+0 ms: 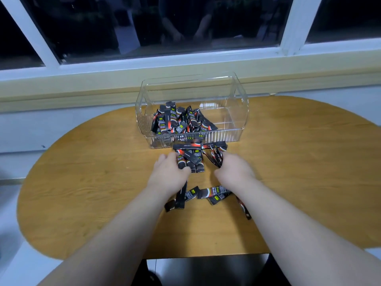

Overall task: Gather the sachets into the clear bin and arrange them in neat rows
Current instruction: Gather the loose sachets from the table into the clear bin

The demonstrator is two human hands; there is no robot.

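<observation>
Gathering at mid-frame, we curl our left hand round a bundle of sachets and pinch a thin sheaf in our right hand, just below the clear bin and its jumbled heap; next, both loads must clear its front wall, leaving strays on the worktop.

The person shows two bare forearms, uncovered along their whole visible length, ending in a bare left hand and a bare right hand, the right slightly motion-blurred.
</observation>
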